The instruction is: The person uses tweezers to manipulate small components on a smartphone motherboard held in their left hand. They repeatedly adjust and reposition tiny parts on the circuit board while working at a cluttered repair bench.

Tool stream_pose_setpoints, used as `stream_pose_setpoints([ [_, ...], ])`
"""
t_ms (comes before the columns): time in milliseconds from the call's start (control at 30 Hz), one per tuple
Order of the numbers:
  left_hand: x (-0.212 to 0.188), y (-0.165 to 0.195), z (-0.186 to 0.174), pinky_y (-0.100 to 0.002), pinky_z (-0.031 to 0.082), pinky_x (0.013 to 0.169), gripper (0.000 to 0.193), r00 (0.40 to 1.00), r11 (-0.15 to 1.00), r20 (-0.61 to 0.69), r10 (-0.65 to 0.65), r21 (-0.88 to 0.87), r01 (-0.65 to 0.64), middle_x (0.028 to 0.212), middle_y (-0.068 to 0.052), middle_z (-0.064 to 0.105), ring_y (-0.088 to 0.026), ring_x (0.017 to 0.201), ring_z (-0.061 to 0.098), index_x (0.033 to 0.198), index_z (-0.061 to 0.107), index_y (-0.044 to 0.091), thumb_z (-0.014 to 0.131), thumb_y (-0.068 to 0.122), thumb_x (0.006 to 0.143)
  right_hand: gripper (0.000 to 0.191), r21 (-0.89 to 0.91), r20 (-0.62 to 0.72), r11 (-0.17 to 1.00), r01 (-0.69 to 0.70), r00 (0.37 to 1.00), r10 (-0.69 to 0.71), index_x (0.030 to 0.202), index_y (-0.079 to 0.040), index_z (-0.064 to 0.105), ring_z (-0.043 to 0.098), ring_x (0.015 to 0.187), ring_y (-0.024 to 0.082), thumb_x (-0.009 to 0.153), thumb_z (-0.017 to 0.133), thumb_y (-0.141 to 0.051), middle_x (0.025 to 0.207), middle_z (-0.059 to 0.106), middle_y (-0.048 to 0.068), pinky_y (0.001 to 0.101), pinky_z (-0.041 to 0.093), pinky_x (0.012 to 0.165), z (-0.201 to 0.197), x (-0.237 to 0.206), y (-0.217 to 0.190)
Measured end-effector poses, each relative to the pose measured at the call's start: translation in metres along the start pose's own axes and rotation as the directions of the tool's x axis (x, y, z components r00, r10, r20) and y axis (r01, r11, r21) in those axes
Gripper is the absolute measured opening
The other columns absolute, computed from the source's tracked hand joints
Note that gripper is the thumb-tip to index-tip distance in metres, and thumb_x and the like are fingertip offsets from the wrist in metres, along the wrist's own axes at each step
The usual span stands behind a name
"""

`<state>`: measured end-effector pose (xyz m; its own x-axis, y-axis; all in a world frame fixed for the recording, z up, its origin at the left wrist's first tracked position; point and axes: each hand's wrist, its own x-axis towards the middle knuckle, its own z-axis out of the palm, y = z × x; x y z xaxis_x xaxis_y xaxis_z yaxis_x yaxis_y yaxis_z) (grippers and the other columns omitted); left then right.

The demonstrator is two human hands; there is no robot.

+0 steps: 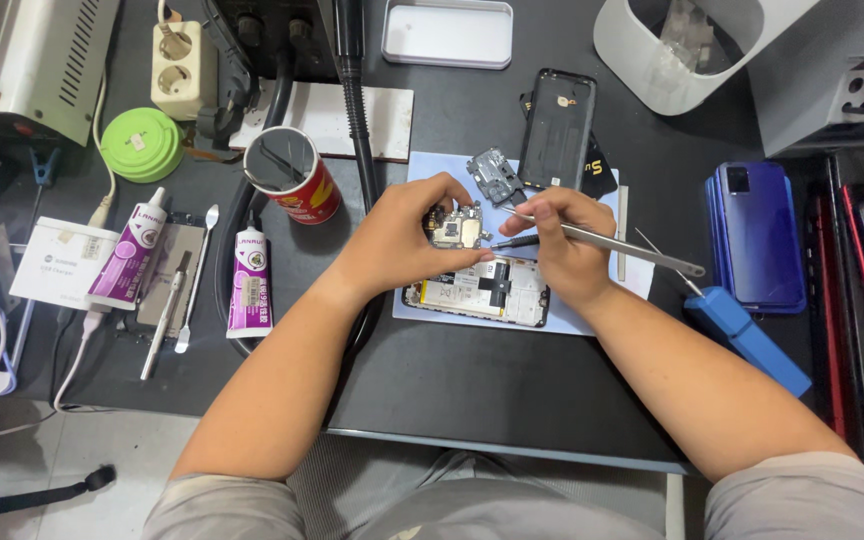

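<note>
Opened black smartphone chassis: on bench beneath both hands. Left hand pinches small green circuit board; right hand grips long steel tweezers. Risk: tweezer tip slipping, scratching board.

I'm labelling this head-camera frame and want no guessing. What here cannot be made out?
- Tweezers tip: hidden by right hand.
- Circuit board: partly covered by left hand; parts too small.
- Red cup contents: too dark.
- Grey bin: cut off by top edge.
</note>
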<state>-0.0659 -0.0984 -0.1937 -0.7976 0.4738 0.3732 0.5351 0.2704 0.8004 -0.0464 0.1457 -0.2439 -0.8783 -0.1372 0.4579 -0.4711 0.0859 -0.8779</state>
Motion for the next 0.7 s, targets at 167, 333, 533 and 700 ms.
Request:
stream_pose_setpoints([
  [167,-0.001,-0.003,0.0,-0.035,0.055,0.075,0.052,0.999,0.999,0.008,0.038,0.0,-0.038,0.091,-0.013,0.072,-0.027,0.084,0.072,0.103,0.064,0.002,0.094,0.032,0.073,0.049,-0.02,-0.014,0.999,-0.024,1.0,0.024,0.088,0.004,0.063,0.073,0.074,0.02,0.114,0.05,-0.035,0.082,0.067,0.012,0.0314,0.061,0.069,-0.001,-0.003,0.005],
  [333,-0.001,-0.005,-0.001,-0.035,0.056,0.076,0.051,0.999,0.999,0.008,0.052,-0.003,-0.052,0.093,-0.013,0.072,-0.028,0.086,0.073,0.103,0.064,0.002,0.094,0.032,0.073,0.052,0.002,-0.004,1.0,-0.023,1.0,0.023,0.083,0.004,0.061,0.071,0.07,0.019,0.115,0.048,-0.035,0.08,0.066,0.012,0.0302,0.061,0.064,-0.001,-0.003,0.007],
  [533,-0.001,-0.005,-0.001,-0.035,0.056,0.076,0.051,0.999,1.0,0.03,-0.015,-0.006,0.015,0.092,-0.012,0.073,-0.028,0.084,0.073,0.102,0.065,0.002,0.093,0.032,0.072,0.054,0.003,-0.022,0.999,-0.044,0.999,0.044,0.08,0.003,0.06,0.069,0.065,0.017,0.114,0.048,-0.036,0.076,0.065,0.011,0.0288,0.058,0.058,-0.002,-0.005,0.01],
  [700,-0.001,-0.007,0.001,-0.036,0.056,0.077,0.052,0.999,1.0,0.012,0.031,0.006,-0.031,0.094,-0.013,0.073,-0.029,0.087,0.073,0.103,0.065,0.002,0.094,0.032,0.073,0.046,-0.012,-0.027,1.0,-0.02,0.999,0.019,0.087,0.004,0.061,0.07,0.071,0.017,0.114,0.052,-0.033,0.08,0.066,0.011,0.0282,0.058,0.064,-0.001,-0.004,0.011],
])
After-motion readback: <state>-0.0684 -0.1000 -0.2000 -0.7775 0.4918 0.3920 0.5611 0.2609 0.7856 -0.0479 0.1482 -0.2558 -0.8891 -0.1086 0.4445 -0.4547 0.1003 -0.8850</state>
